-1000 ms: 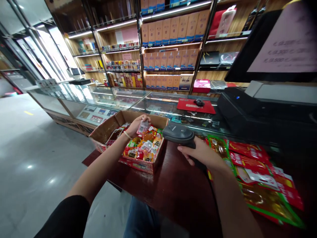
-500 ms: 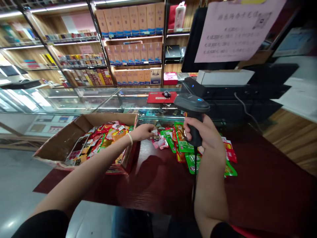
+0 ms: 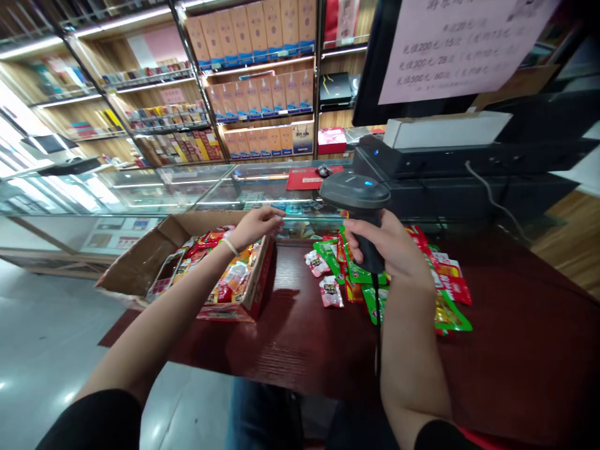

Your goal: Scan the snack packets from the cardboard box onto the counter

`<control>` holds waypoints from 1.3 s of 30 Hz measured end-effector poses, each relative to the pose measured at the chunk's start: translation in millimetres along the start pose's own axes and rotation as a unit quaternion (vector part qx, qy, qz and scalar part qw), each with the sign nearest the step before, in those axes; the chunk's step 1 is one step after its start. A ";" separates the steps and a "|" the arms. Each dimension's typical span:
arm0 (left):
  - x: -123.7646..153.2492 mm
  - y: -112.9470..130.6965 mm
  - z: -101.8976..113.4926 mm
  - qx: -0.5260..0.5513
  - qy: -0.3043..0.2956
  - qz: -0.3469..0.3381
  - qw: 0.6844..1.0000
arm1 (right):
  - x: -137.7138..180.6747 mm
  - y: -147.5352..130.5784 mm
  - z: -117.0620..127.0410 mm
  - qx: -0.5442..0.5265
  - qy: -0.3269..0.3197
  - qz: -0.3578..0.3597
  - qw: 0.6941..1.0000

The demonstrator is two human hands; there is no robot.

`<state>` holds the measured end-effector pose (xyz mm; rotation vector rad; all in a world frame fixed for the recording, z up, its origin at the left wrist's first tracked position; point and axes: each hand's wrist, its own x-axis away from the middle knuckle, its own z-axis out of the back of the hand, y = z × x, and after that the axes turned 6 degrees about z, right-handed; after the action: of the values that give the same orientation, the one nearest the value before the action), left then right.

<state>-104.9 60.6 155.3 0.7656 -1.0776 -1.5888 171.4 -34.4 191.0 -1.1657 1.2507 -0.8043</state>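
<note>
Here, carton (image 3: pixel 135 261) of snack packets (image 3: pixel 235 276), left fingers (image 3: pixel 270 213) spread, right fingers (image 3: pixel 355 242) wrapping scanner (image 3: pixel 355 190)

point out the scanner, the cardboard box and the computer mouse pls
scanner (image 3: pixel 357 196): head view, on its wide upper body
cardboard box (image 3: pixel 141 261): head view, on its bare brown inner wall
computer mouse (image 3: pixel 324 171): head view, on its top

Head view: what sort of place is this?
Most likely a shop's checkout: the right hand holds what looks like a barcode scanner, a glass display counter runs behind, and rows of matching boxes stand beyond it.
</note>
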 end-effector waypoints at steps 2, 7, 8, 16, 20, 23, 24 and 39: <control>9.2 -9.5 26.7 0.016 0.043 0.020 0.999 | -3.2 3.0 -7.7 0.008 -0.020 -0.009 1.000; 40.9 -48.0 76.4 -0.023 0.081 0.095 0.992 | -10.0 11.5 -34.9 0.012 -0.080 -0.037 0.996; 47.1 -56.3 82.3 -0.044 0.076 0.110 0.990 | -11.0 13.5 -40.5 0.013 -0.091 -0.046 0.995; 59.2 -110.3 99.9 -0.166 0.014 0.168 0.972 | -16.1 31.7 -65.8 0.066 -0.149 -0.077 0.984; 53.2 -117.5 95.7 -0.308 -0.038 0.176 0.934 | -16.5 33.0 -68.6 0.076 -0.150 -0.072 0.983; 49.5 -118.5 85.9 -0.397 -0.082 0.159 0.900 | -16.4 31.0 -70.6 0.082 -0.144 -0.079 0.983; 48.6 -118.9 82.7 -0.412 -0.088 0.152 0.894 | -16.4 30.2 -71.3 0.082 -0.141 -0.081 0.983; 54.6 -81.5 96.8 0.129 0.185 0.103 0.969 | -16.2 27.5 -63.8 0.135 -0.108 -0.050 0.984</control>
<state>-236.7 40.0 121.0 1.0424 -1.0571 -1.0877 102.6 -25.7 174.1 -1.0679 0.8799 -0.8672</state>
